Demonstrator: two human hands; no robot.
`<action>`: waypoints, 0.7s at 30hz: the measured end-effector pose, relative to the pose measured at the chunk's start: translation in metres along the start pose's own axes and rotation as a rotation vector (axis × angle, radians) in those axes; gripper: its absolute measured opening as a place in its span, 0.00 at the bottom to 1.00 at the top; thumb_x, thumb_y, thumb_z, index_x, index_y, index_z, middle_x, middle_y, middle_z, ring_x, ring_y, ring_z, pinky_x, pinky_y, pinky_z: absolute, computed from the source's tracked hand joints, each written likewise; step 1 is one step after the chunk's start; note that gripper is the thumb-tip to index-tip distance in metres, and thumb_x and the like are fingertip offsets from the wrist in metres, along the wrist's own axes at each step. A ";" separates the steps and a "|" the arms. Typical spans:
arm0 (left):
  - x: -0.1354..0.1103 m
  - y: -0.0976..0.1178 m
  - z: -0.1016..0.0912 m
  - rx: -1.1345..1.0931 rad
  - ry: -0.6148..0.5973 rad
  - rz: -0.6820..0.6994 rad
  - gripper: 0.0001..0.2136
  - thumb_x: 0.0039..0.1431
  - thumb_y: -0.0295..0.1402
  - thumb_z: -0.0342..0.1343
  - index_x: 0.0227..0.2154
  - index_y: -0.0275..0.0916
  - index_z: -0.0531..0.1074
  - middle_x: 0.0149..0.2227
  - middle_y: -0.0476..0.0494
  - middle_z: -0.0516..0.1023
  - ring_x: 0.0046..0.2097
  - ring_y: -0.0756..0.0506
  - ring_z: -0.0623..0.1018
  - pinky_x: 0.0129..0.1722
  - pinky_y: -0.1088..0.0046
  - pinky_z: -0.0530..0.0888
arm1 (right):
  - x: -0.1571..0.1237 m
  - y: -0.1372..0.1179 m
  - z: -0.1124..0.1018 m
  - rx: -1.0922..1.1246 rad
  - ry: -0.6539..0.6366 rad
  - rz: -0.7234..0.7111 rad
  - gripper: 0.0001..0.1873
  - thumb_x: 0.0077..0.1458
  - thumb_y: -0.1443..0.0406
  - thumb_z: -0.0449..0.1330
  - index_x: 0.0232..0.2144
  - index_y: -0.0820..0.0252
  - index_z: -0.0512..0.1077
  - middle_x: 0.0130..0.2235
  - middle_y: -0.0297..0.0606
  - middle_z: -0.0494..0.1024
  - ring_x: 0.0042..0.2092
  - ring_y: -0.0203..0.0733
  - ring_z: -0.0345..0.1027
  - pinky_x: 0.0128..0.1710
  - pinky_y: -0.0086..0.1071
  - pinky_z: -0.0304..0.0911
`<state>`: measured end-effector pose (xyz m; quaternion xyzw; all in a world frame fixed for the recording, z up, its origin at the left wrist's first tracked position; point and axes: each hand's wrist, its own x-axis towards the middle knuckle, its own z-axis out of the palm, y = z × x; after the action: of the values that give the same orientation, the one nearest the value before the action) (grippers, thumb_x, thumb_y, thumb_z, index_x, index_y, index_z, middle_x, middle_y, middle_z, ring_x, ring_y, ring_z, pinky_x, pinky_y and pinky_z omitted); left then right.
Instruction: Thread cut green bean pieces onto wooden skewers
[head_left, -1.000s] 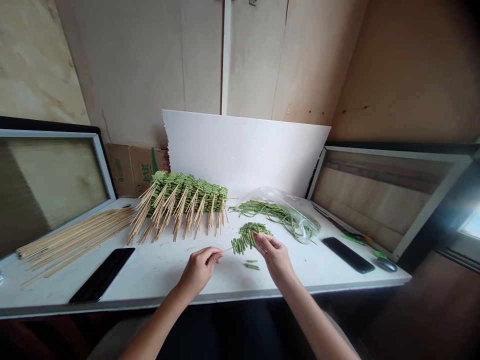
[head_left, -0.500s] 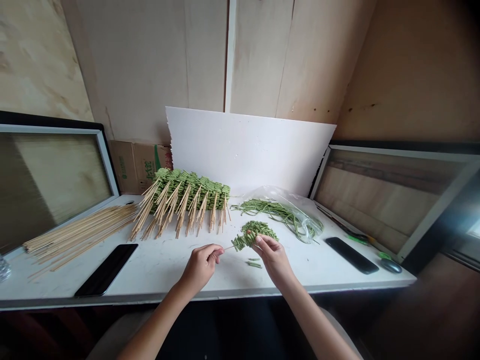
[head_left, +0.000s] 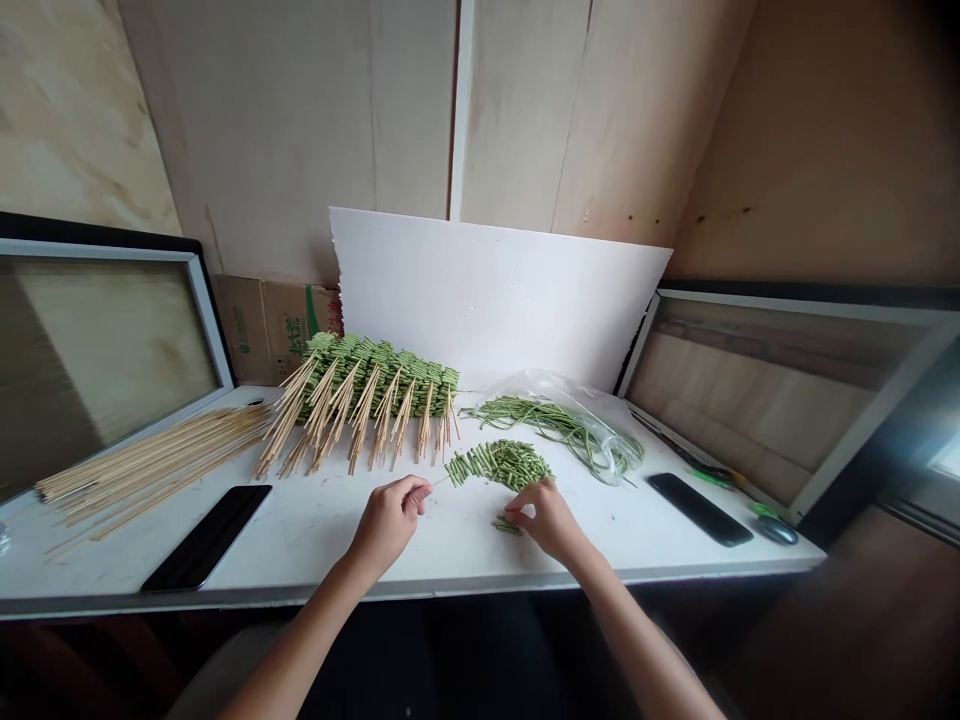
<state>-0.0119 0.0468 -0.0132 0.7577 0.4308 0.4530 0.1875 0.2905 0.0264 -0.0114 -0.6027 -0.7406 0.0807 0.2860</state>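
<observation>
My left hand [head_left: 391, 518] is closed on the bare end of a bamboo skewer [head_left: 442, 481]. Cut green stem pieces [head_left: 466, 464], like long beans or garlic shoots, are threaded side by side along it. The far end of the skewer merges visually with a loose pile of the same pieces [head_left: 521, 462]. Lower down, my right hand [head_left: 551, 522] has thumb and finger pinched at a few cut pieces [head_left: 507, 524] lying on the white table [head_left: 450, 550]. Its fingertips partly cover what they grip.
Filled skewers [head_left: 382, 375] are stacked at the back left, sticks facing me. Bare bamboo skewers [head_left: 161, 460] lie further left. Uncut green stems [head_left: 551, 420] sit by a clear plastic bag [head_left: 600, 410]. Phones lie left [head_left: 206, 538] and right [head_left: 699, 508], near a mouse [head_left: 778, 530].
My right hand has left the threaded pieces and moved down to the loose ones on the table. My left hand has shifted slightly left with the skewer.
</observation>
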 end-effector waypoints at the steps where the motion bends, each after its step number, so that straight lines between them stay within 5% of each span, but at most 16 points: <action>1: 0.000 0.000 0.000 -0.001 -0.006 0.001 0.14 0.71 0.37 0.49 0.34 0.39 0.77 0.25 0.49 0.75 0.28 0.48 0.74 0.32 0.74 0.68 | 0.000 -0.001 0.003 -0.013 -0.009 -0.011 0.05 0.54 0.67 0.67 0.30 0.53 0.85 0.35 0.42 0.84 0.45 0.55 0.71 0.47 0.43 0.64; 6: 0.001 0.002 0.001 -0.020 -0.026 -0.017 0.15 0.71 0.38 0.50 0.33 0.38 0.77 0.25 0.48 0.76 0.27 0.48 0.74 0.31 0.74 0.68 | 0.003 -0.002 0.005 0.136 0.066 0.021 0.07 0.58 0.62 0.65 0.31 0.55 0.83 0.37 0.43 0.84 0.44 0.54 0.73 0.45 0.43 0.65; 10: 0.000 0.004 0.002 -0.039 -0.061 -0.041 0.15 0.71 0.39 0.50 0.33 0.38 0.77 0.25 0.48 0.77 0.26 0.48 0.73 0.31 0.74 0.68 | 0.008 -0.001 -0.002 0.669 0.153 0.224 0.19 0.54 0.51 0.70 0.41 0.56 0.83 0.42 0.44 0.85 0.45 0.54 0.77 0.45 0.44 0.70; 13: -0.001 0.004 0.005 -0.066 -0.079 -0.046 0.15 0.70 0.38 0.51 0.33 0.38 0.78 0.25 0.47 0.78 0.27 0.48 0.75 0.32 0.73 0.69 | 0.010 -0.004 -0.002 1.087 0.170 0.367 0.25 0.45 0.51 0.76 0.43 0.56 0.83 0.42 0.42 0.85 0.47 0.52 0.77 0.50 0.43 0.71; 21: -0.003 0.008 0.006 -0.067 -0.090 -0.036 0.15 0.70 0.39 0.52 0.32 0.38 0.79 0.25 0.47 0.79 0.27 0.47 0.76 0.32 0.73 0.70 | 0.008 -0.016 -0.001 1.533 0.033 0.419 0.15 0.50 0.56 0.76 0.39 0.54 0.83 0.44 0.37 0.84 0.44 0.40 0.78 0.48 0.31 0.74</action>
<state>-0.0041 0.0410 -0.0124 0.7627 0.4201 0.4290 0.2403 0.2768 0.0294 -0.0003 -0.3658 -0.3457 0.6110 0.6111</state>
